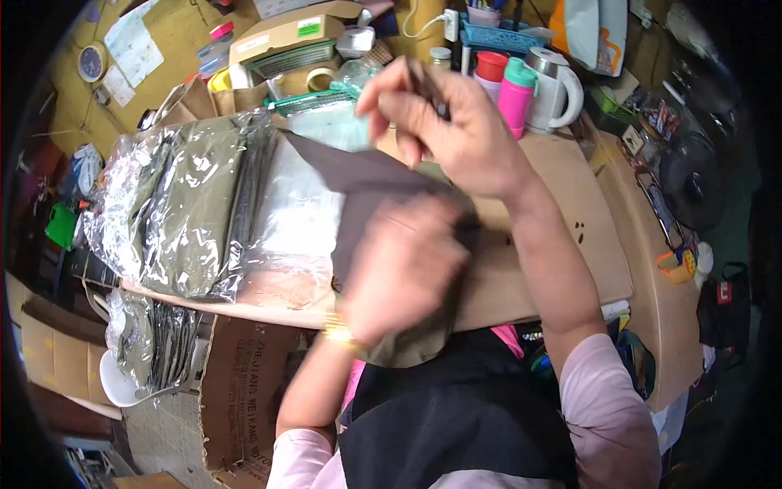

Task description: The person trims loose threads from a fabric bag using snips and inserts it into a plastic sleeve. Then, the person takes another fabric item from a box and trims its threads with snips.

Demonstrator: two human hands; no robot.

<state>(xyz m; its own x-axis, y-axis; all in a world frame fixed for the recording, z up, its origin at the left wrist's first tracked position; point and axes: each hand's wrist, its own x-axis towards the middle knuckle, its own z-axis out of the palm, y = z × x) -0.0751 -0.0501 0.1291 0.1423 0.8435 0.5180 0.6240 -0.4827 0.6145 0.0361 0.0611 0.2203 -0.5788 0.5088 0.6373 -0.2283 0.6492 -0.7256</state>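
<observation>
A dark grey-brown and olive cloth piece (362,191) lies across the front of the work surface, its lower rounded part over my lap. My left hand (407,265), blurred by motion and with a gold band at the wrist, is curled on this cloth; its fingertips are smeared. Above it, my right hand (456,122) is raised with the fingers closed around a small slim dark tool (425,88), whose exact kind does not show. Just left of the cloth lie clear plastic bags (297,204), partly covered by its pointed corner.
Bagged olive garments (191,208) are stacked on the left of the cardboard-covered table (546,269). Behind stand a pink bottle (516,98), a kettle (554,90) and a cardboard box (285,41). More bagged pieces (151,338) sit lower left, beside a large carton (244,391).
</observation>
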